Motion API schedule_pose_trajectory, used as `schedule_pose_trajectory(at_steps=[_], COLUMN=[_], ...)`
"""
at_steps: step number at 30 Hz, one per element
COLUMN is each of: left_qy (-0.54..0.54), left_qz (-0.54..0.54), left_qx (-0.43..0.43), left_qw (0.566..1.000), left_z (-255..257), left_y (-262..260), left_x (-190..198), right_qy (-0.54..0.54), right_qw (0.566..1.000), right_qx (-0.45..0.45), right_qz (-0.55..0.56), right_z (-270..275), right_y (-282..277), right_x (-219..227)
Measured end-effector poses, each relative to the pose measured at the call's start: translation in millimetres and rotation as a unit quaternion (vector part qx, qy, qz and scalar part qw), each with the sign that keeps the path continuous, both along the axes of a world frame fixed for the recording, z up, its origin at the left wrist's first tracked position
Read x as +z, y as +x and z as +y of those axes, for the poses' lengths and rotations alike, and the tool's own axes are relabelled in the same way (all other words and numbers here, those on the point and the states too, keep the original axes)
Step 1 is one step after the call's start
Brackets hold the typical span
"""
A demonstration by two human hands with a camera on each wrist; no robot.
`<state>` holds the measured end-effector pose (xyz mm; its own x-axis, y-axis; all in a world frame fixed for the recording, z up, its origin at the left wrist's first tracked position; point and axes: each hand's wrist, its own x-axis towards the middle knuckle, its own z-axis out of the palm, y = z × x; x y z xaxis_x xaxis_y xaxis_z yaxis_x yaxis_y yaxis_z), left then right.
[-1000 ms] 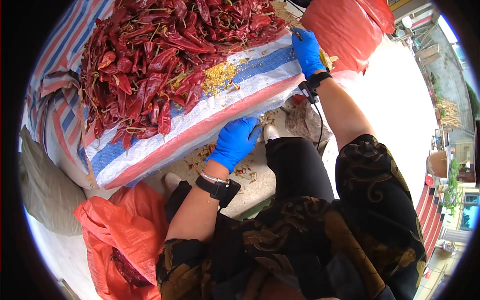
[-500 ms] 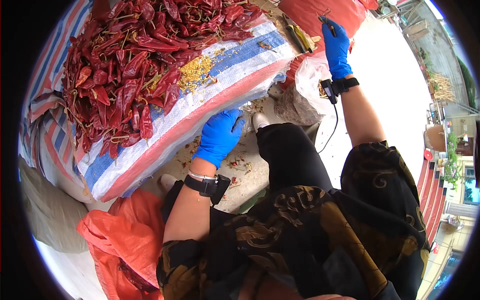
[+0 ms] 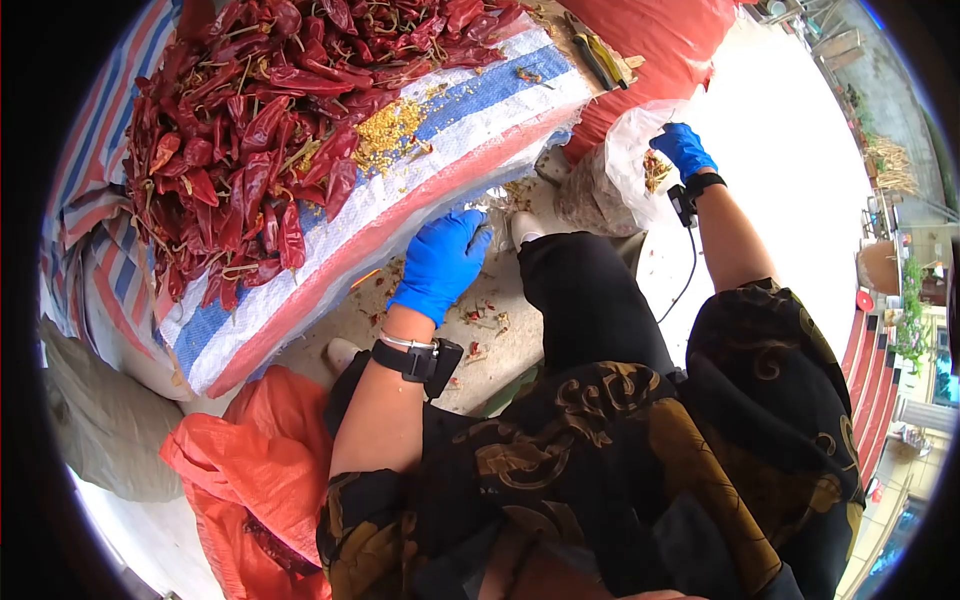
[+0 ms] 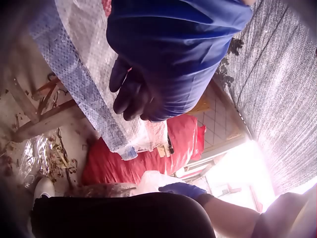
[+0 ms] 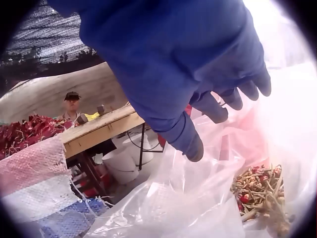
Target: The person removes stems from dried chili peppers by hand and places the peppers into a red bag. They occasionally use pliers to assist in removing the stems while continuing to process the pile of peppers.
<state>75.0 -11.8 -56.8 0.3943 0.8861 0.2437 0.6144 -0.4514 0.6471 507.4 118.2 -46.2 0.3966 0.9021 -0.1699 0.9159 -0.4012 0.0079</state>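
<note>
My right hand [image 3: 684,150], in a blue glove, is over a clear plastic bag [image 3: 632,150]. Its fingers hang apart with nothing between them in the right wrist view, above dried stems [image 5: 260,191] inside the bag. Close to the front edge of the striped woven sheet [image 3: 470,165] is my left hand [image 3: 440,262], also gloved in blue. Its fingers curl loosely, and no object shows in them in the left wrist view. A large heap of dried red chillies [image 3: 270,120] lies on the sheet, with yellow seeds [image 3: 388,135] beside it.
A yellow-handled cutting tool [image 3: 600,58] lies at the table's right corner. Beyond it bulges a red sack [image 3: 655,50]. An open orange-red sack [image 3: 250,460] stands at lower left, beside a grey sack [image 3: 110,430]. Another person [image 5: 72,106] is across the table.
My right hand has left the table's right corner, carried thin stems to the right, and come down over the plastic bag, where its fingers are now bare of them. The left hand stays near the edge.
</note>
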Motion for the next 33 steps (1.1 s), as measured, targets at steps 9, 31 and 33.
schedule_pose_trajectory(at_steps=[9, 31, 33], left_qy=[0.01, -0.013, 0.006], left_qz=[-0.004, -0.007, 0.001], left_qx=[0.009, 0.023, 0.034], left_qw=[1.0, 1.0, 0.999], left_z=[1, -4, -5], left_y=[-4, -16, -17], left_x=[0, 6, 4], right_qy=[-0.047, 0.02, 0.101], right_qw=[0.997, 0.971, 0.964], right_qx=[0.054, 0.232, 0.246], right_qz=[0.019, -0.059, 0.01], right_z=[-32, -48, -29], right_y=[-60, -27, -1], right_x=[13, -64, -39])
